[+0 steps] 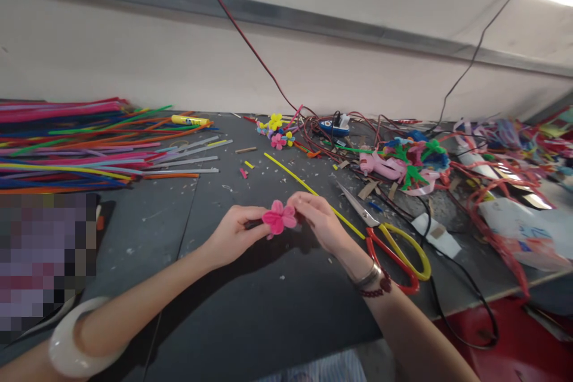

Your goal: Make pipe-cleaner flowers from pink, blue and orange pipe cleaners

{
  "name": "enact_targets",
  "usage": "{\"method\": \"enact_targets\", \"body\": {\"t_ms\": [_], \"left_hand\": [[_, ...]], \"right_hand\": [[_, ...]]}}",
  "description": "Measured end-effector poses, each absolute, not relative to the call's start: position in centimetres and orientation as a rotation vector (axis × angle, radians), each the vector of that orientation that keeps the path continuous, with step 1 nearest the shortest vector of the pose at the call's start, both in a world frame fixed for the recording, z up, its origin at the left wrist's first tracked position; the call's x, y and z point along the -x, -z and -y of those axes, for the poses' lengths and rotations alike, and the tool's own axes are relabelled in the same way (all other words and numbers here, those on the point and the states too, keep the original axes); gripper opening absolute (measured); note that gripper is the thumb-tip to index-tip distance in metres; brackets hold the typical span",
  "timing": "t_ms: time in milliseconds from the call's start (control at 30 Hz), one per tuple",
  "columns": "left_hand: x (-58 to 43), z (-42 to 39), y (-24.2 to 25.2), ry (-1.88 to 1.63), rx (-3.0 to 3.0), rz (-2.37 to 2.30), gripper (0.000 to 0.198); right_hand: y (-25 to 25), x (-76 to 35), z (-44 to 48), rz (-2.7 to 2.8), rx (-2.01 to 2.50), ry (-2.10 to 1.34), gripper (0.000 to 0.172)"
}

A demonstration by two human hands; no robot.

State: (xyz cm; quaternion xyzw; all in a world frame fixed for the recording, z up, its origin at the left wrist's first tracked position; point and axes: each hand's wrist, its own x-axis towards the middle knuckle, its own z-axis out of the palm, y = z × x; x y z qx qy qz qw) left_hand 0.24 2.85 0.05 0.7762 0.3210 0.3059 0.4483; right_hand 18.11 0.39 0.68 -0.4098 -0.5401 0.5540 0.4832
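Note:
A pink pipe-cleaner flower [278, 217] with rounded petals is held up over the dark table between my two hands. My left hand [237, 233] pinches it from the left, thumb and forefinger at the petals. From the other side, my right hand [316, 218] has its fingertips closed on the flower's right petal. Behind my right hand, a yellow pipe cleaner [290, 173] lies slantwise on the table. Large scissors [371, 224] with one red and one yellow handle rest just right of that hand, blades pointing away.
Many coloured pipe cleaners [89, 155] lie in a bundle at left, with a yellow tube [190, 120] on top. Finished small flowers [277, 131] sit near the wall. Tangled wires, a pink glue gun [380, 165] and a white plastic bag [519, 233] crowd the right.

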Motion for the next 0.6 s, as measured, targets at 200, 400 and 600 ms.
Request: {"method": "enact_targets", "body": {"t_ms": [200, 400, 600], "left_hand": [[-0.1, -2.8, -0.2, -0.716, -1.871, -0.724, 0.022], [-0.2, -2.7, -0.5, -0.693, -1.867, -0.649, 0.025], [-0.4, -2.5, -0.5, -0.567, -1.771, -0.545, 0.023]], "right_hand": [[-0.6, -18.1, -0.1, 1.384, 0.956, -1.493, 0.037], [-1.0, -18.1, -0.2, 1.361, 0.977, -1.533, 0.036], [-1.9, -18.6, 0.0, 1.561, 0.976, -1.363, 0.033]]}}
